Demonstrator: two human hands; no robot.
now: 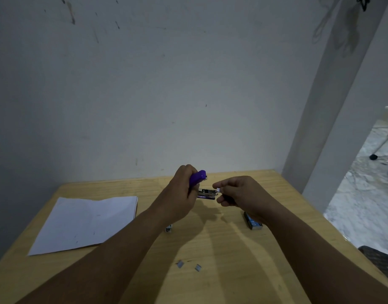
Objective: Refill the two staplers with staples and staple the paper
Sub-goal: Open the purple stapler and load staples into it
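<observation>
My left hand (181,194) grips a purple stapler (198,177) above the wooden table, its lid swung up and its metal staple channel (207,193) exposed and pointing right. My right hand (237,191) pinches a small strip of staples (218,189) at the open end of that channel. A stack of white paper (85,223) lies flat on the left of the table. Under my left forearm a small white and dark object (168,228) peeks out; I cannot tell if it is the second stapler.
A dark blue staple box (252,221) lies on the table (221,270) beneath my right wrist. Two loose staple strips (188,266) rest near the front. A white wall stands right behind the table. To the right are a pillar, floor and a wheeled chair leg.
</observation>
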